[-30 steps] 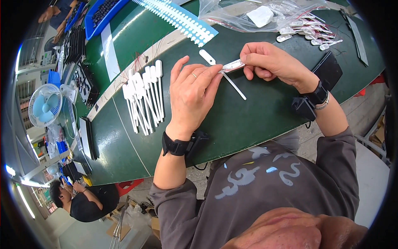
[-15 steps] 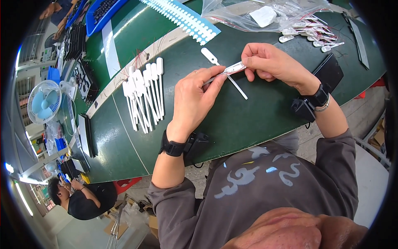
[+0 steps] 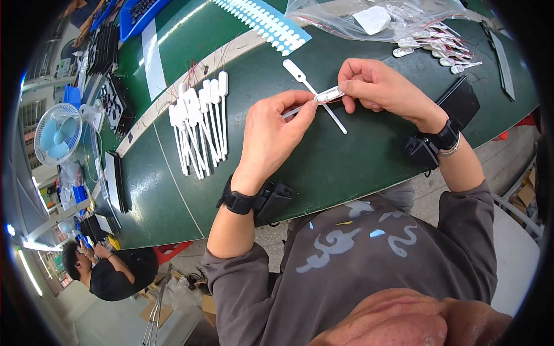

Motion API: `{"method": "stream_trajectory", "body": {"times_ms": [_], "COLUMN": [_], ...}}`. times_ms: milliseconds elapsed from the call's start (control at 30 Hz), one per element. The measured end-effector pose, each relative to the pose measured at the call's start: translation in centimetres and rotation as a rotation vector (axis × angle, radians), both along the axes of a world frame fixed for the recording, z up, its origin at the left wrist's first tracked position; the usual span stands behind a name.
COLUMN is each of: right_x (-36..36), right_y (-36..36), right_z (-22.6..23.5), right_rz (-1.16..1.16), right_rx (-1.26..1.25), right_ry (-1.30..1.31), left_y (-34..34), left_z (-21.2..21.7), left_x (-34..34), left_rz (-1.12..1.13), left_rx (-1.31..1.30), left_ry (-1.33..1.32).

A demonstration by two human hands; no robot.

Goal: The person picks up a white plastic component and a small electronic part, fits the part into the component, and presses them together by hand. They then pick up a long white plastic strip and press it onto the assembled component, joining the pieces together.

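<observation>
My left hand (image 3: pixel 271 130) pinches a white plastic stick-like piece (image 3: pixel 329 94) near its neck, thumb against fingers. My right hand (image 3: pixel 378 86) grips the wider end of that same piece between thumb and fingertips. Its open hollow faces up, and a thin red wire shows along it. Beneath my hands, a loose white paddle-shaped piece (image 3: pixel 294 70) lies slantwise on the green table, its thin stem pointing toward me. To the left of my left hand is a pile of similar white sticks (image 3: pixel 199 121), with thin red wires spreading beyond their wide ends.
At the far right lies a heap of white pieces with red wires (image 3: pixel 435 46), beside a clear plastic bag (image 3: pixel 329 14) and white lump (image 3: pixel 372 21). A blue sticker sheet (image 3: pixel 277 29) lies ahead. A black flat device (image 3: pixel 460 101) rests near my right wrist. A person (image 3: pixel 121 274) sits at left.
The held piece and my left thumb have shifted slightly along its neck, with more of the hollow end showing. My right hand keeps its pinch. The whole view has moved a little.
</observation>
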State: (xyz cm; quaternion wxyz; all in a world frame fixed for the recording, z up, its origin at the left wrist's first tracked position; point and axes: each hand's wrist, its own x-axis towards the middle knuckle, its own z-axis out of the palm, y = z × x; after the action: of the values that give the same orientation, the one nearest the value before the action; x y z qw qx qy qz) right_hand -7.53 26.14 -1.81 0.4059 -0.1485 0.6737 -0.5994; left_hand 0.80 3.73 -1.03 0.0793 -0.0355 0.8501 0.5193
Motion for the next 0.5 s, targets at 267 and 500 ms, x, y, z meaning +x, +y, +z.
{"method": "stream_trajectory", "body": {"times_ms": [267,500], "right_x": [0.15,0.21], "right_y": [-0.11,-0.18], "right_z": [-0.22,-0.19], "right_rz": [-0.002,0.005], "right_rx": [-0.011,-0.010], "right_ry": [0.017,0.035], "left_y": [0.16,0.24], "left_z": [0.25,-0.07], "left_x": [-0.14,-0.10], "left_rz": [0.022,0.023], "left_rx": [0.035,0.033], "left_ry": [-0.060,-0.026]}}
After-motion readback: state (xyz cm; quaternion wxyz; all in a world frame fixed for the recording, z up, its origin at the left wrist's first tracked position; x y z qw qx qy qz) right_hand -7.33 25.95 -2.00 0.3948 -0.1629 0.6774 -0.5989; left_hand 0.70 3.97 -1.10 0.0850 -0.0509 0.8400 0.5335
